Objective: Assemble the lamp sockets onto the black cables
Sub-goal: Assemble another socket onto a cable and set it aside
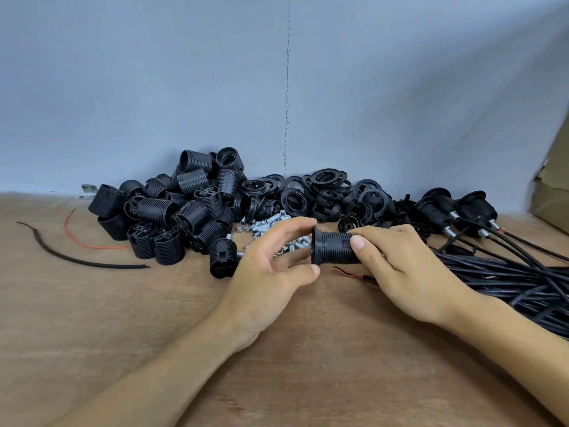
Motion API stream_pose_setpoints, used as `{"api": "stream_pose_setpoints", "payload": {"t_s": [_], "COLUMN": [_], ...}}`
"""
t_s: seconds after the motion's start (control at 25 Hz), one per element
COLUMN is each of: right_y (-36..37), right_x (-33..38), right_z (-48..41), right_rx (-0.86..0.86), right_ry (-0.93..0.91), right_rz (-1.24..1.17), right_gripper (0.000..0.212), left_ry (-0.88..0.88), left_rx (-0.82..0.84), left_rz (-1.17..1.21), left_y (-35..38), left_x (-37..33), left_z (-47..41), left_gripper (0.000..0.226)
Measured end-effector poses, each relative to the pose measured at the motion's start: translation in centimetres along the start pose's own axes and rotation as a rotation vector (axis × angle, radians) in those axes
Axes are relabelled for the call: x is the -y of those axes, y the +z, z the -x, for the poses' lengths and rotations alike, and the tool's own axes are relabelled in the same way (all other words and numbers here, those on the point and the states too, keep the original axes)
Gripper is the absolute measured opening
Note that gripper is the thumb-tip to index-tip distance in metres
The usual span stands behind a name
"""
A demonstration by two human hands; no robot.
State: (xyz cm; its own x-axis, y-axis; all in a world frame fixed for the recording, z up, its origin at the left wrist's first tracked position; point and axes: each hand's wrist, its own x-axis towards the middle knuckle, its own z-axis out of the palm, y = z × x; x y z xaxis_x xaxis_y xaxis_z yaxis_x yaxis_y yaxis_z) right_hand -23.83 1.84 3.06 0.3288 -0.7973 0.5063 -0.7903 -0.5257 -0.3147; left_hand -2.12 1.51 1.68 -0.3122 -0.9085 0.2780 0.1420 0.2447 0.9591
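Socket (335, 246) lies sideways, axis left-right — right hand (400, 272) grips its threaded body, left hand (268, 269) pinches the ring (316, 245) at its left end.

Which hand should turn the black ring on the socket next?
Probably the left hand: its thumb and fingertips pinch the black plastic ring at the end of the ribbed black lamp socket, whose body the right hand grips.

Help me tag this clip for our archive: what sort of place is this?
Likely a small hand-assembly workbench: heaped black socket shells, loose rings and bundled black cables on a wooden top; left hand and right hand hold one socket.
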Motion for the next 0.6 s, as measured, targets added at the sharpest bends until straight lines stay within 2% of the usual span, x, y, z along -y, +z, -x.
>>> {"api": "stream_pose_setpoints", "payload": {"t_s": [0.2, 0.44, 0.6], "right_y": [0.56, 0.71, 0.58], "right_x": [-0.07, -0.18, -0.13], "right_z": [0.23, 0.41, 0.31], "right_rx": [-0.026, -0.041, -0.076], "right_ry": [0.051, 0.096, 0.107], "right_rz": [0.045, 0.042, 0.030], "right_gripper": [0.032, 0.041, 0.038], "left_ry": [0.042, 0.043, 0.019], "left_rx": [-0.054, -0.128, -0.173], "left_rz": [-0.024, 0.064, 0.080], "left_y": [0.24, 0.53, 0.50], "left_x": [-0.20, -0.25, -0.44], "left_z": [-0.03, -0.04, -0.04], "left_gripper": [0.045, 0.027, 0.020]}}
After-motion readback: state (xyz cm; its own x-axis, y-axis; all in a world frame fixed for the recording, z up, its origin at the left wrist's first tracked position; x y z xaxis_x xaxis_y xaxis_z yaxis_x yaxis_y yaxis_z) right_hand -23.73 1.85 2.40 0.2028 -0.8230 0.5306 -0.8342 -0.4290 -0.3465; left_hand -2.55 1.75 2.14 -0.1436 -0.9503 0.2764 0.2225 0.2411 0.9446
